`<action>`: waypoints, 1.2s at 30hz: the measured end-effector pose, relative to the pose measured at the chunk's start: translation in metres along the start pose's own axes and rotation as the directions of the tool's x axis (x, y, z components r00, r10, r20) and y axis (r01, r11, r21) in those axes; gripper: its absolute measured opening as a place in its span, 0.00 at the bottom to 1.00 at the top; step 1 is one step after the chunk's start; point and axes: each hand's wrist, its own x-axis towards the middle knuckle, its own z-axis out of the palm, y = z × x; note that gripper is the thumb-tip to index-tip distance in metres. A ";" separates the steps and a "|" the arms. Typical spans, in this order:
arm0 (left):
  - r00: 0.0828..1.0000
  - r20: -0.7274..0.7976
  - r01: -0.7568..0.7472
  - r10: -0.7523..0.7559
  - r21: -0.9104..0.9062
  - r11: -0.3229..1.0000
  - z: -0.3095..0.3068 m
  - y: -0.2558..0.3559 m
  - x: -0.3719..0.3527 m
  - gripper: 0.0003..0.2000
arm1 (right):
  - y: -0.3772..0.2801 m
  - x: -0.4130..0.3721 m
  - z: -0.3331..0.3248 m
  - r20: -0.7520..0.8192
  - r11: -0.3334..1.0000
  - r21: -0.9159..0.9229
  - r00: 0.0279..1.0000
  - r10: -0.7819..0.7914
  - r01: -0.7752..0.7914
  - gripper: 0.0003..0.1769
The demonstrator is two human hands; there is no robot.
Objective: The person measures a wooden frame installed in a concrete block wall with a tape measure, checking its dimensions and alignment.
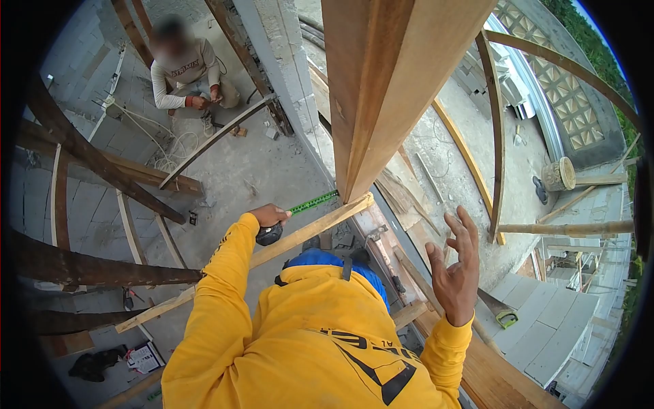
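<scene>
My left hand (pixel 270 215) is closed around a dark tape measure (pixel 270 234). Its green blade (pixel 314 202) runs out to the right and reaches the lower end of a thick wooden beam (pixel 371 88). Just below the blade, a pale timber strip (pixel 306 232) slants across in front of me. On the right, my right hand (pixel 455 269) is raised with its fingers apart and holds nothing. A handsaw (pixel 501 311) with a green-edged handle lies on pale blocks to the right of that hand.
A person (pixel 194 75) crouches on the lower floor at the upper left, near a loose white cable (pixel 167 146). Curved dark beams (pixel 102 163) cross the left side. A bucket (pixel 559 174) stands at the right, beside a bamboo pole (pixel 565 229). A block wall (pixel 276 61) rises behind.
</scene>
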 end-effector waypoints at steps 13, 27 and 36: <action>1.000 -0.011 0.013 -0.013 0.054 0.998 -0.003 0.008 -0.005 0.27 | -0.002 0.001 0.003 -0.004 1.000 -0.001 1.000 -0.010 0.010 0.28; 1.000 -0.027 0.001 0.000 0.032 1.000 -0.001 0.006 -0.005 0.27 | -0.002 -0.001 0.005 0.007 1.000 0.017 1.000 -0.004 0.004 0.28; 0.998 -0.043 -0.034 0.036 0.056 0.998 0.001 0.007 -0.005 0.26 | -0.006 -0.004 0.007 0.030 1.000 0.015 1.000 -0.006 0.005 0.28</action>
